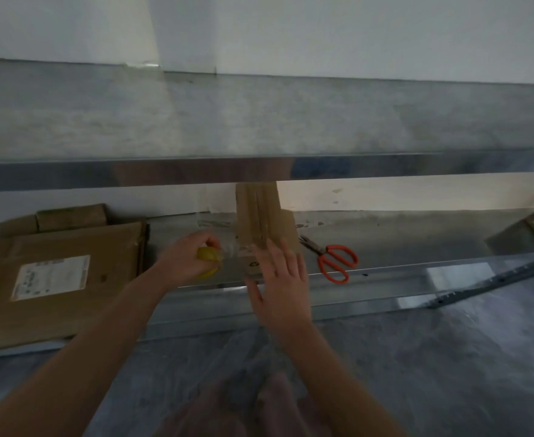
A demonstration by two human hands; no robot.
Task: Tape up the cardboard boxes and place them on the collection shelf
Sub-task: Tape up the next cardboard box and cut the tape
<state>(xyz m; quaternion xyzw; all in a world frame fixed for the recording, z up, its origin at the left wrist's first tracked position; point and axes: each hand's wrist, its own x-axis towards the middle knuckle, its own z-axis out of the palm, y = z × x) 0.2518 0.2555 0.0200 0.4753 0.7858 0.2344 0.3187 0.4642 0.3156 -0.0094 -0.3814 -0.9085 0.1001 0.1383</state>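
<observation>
Cardboard box (261, 219) stands at the front edge of the lower metal shelf (385, 279), where we press our right hand (283, 288) flat on it, fingers straight and spread, while our left hand (187, 258) curls round a yellow tape roll (207, 263) just beside its left side. The clear tape strip (232, 249) between them may wrinkle or stick to itself if we let it slacken; orange scissors (335, 260) lie farther right.

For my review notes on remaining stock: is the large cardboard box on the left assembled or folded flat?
Folded flat. The large cardboard box lies level on the shelf, label facing up, no raised sides.
</observation>
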